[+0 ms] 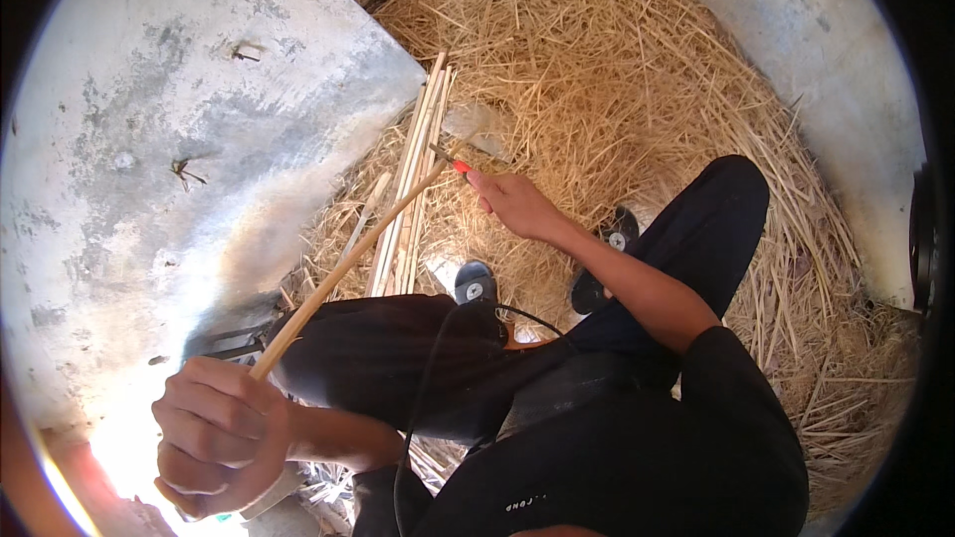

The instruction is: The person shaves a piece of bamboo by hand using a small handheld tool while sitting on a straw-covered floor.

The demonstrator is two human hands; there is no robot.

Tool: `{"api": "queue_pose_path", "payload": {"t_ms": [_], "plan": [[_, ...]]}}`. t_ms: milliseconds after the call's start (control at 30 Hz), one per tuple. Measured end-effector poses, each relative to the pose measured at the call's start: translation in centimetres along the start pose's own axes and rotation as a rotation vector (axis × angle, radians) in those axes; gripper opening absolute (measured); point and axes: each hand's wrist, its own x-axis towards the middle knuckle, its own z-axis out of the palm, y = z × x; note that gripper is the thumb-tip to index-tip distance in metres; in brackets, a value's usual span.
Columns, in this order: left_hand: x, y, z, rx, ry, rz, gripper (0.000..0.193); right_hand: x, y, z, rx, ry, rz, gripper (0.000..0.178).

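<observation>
My left hand [214,435], at the lower left, is closed in a fist round the near end of a long tan stick [338,271], which looks like split bamboo or cane. The stick slants up and away to the right, across my left knee. Near its far end, my right hand [514,204] grips a small knife [461,166] by its red handle. The short dark blade points up and left, close to the stick's tip; whether it touches cannot be made out. Beyond the tip lies a bundle of pale, peeled sticks [406,194] on the ground.
Dry straw-like shavings [597,60] cover the floor ahead and to the right, around my dark shoes [476,283]. A worn whitewashed wall [199,89] with metal stubs stands at left; another pale wall [826,70] curves at right. A black cable [430,358] hangs over my lap.
</observation>
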Motion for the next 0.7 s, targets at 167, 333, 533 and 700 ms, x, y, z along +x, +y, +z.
{"api": "queue_pose_path", "payload": {"t_ms": [167, 333, 533, 700], "plan": [[0.6, -0.3, 1.7, -0.117, 0.044, 0.011, 0.025, -2.2, -5.4, -1.9, 0.017, 0.020, -0.246, 0.051], [0.9, 0.3, 2.0, -0.269, -0.056, -0.026, 0.031, 0.5, 4.0, 0.2, -0.398, 0.064, 0.001, 0.052], [1.0, -0.1, 2.2, -0.290, -0.057, 0.000, 0.039, 1.6, 2.9, -1.5, -0.066, 0.151, 0.135, 0.046], [1.7, 0.0, 4.1, -0.326, -0.144, 0.032, 0.045, -1.7, -3.6, -1.9, 0.182, 0.192, -0.214, 0.036]]}}
